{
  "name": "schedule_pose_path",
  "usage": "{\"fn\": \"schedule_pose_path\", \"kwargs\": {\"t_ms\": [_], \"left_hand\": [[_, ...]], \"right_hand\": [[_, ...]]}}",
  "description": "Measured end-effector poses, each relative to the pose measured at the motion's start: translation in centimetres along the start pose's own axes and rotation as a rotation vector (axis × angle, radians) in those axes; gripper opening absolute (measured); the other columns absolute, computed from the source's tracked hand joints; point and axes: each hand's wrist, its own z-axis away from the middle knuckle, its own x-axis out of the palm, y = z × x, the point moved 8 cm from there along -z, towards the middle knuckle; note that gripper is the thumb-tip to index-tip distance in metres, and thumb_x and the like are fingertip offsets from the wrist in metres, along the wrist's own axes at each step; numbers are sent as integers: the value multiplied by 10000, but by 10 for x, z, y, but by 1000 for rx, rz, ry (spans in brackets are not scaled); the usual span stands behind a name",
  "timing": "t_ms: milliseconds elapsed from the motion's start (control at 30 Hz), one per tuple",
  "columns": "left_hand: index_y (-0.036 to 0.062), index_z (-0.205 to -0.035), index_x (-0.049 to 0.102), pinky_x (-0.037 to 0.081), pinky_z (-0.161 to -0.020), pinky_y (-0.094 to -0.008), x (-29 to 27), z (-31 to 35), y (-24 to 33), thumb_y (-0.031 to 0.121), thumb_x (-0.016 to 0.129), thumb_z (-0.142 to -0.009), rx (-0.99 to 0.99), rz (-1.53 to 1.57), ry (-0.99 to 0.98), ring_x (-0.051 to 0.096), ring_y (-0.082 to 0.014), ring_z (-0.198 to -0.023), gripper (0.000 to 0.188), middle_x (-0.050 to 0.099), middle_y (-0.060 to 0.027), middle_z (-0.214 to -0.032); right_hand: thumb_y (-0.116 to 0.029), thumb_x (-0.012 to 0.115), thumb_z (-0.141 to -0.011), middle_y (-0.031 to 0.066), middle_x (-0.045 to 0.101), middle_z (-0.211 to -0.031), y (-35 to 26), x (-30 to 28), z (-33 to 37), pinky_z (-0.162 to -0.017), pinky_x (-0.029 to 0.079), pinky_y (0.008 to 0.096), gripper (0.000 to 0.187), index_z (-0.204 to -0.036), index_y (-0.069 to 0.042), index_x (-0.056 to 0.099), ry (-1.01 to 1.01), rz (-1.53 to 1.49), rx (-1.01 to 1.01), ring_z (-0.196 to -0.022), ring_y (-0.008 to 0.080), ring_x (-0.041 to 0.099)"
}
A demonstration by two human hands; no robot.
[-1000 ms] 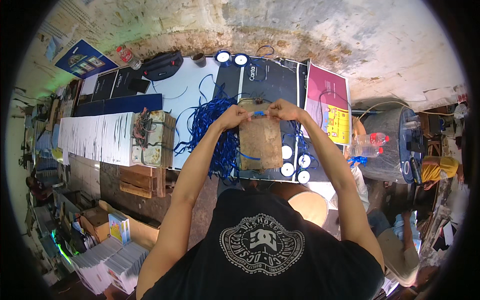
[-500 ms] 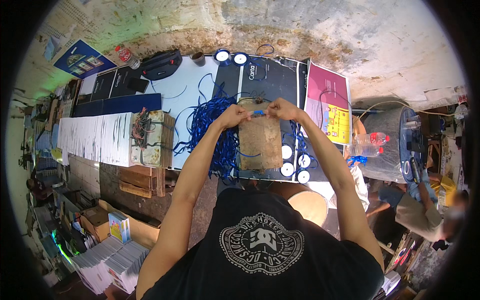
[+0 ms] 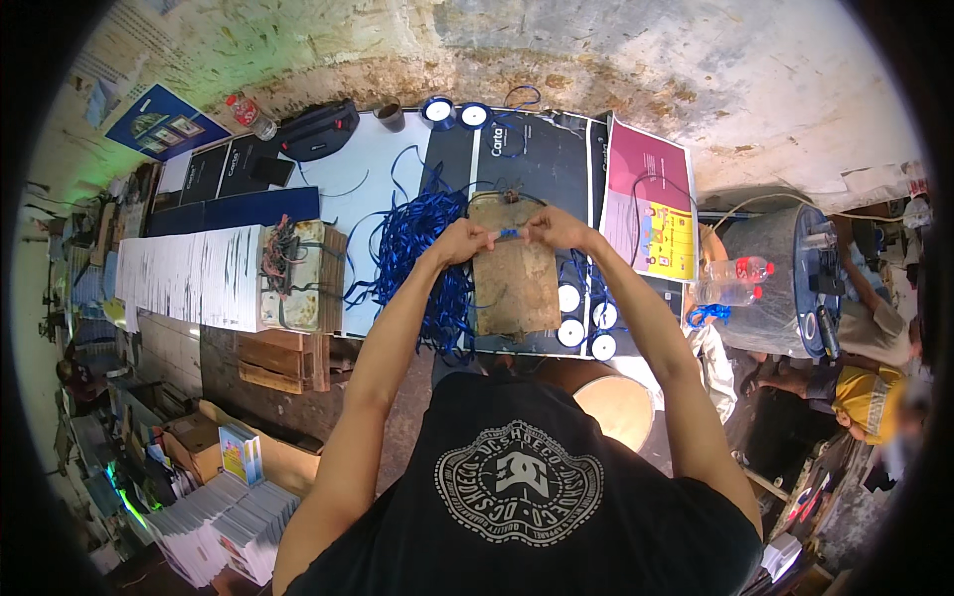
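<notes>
A short length of blue ribbon [image 3: 510, 233] is stretched between my two hands, above a worn brown board [image 3: 517, 288]. My left hand [image 3: 463, 241] pinches one end, with its fingers closed. The other end is pinched by my right hand [image 3: 555, 228], also closed. Left of the board lies a large tangled heap of cut blue ribbons [image 3: 412, 243], close beside my left wrist. Several white-faced ribbon spools [image 3: 570, 333] lie right of the board, with loose blue ribbon [image 3: 579, 268] around them. A small dark fitting [image 3: 511, 187] sits at the board's far edge.
Two more ribbon spools [image 3: 438, 111], a cup [image 3: 391, 118] and a black bag [image 3: 320, 130] stand along the back. A long row of stacked paper [image 3: 194, 281] is at left. Plastic bottles [image 3: 730, 293] lie at right, with another person [image 3: 870, 397] beyond.
Both hands have come slightly nearer to me with the ribbon still pinched between them. The person at far right has shifted position.
</notes>
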Motion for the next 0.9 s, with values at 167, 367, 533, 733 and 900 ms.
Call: {"fn": "schedule_pose_path", "kwargs": {"t_ms": [167, 367, 533, 733, 900], "left_hand": [[62, -697, 688, 308, -498, -277, 7, 9, -7, 366, 648, -855, -30, -21, -26, 385, -93, -520, 344, 479, 22, -532], [64, -691, 687, 326, -503, -278, 17, 30, 1, 347, 648, -859, -35, -35, -48, 397, -97, -520, 331, 494, 19, -532], [52, -677, 671, 226, -466, -262, 31, 48, -3, 327, 630, -888, -3, -9, -63, 304, -59, -497, 349, 415, 72, -517], [44, -682, 672, 220, -460, -265, 47, 73, -7, 321, 621, -895, -35, -41, -73, 291, -57, -486, 353, 411, 69, -502], [43, -699, 682, 273, -477, -279, 60, 88, -16, 314, 625, -887, 3, 23, -69, 352, -72, -505, 335, 473, 33, -521]], "right_hand": [[-284, 608, -872, -2, 536, -592, 2, 12, 7, -556, 377, 280, 274, -764, -43, 683, 11, -86, -40, -588, 89, 457], [-295, 611, -865, 17, 548, -598, -1, 24, 26, -564, 376, 282, 266, -744, -68, 682, 3, -58, 77, -589, 102, 465], [-292, 613, -858, 11, 525, -570, -6, 40, 45, -532, 357, 291, 248, -757, -77, 687, -10, -48, 55, -555, 107, 449], [-278, 612, -857, 10, 519, -563, -4, 62, 62, -524, 349, 297, 238, -760, -74, 687, -29, -86, 16, -552, 96, 435], [-273, 611, -861, 14, 528, -569, -12, 74, 76, -530, 357, 298, 238, -758, -72, 684, -47, -89, -13, -556, 97, 435]]}}
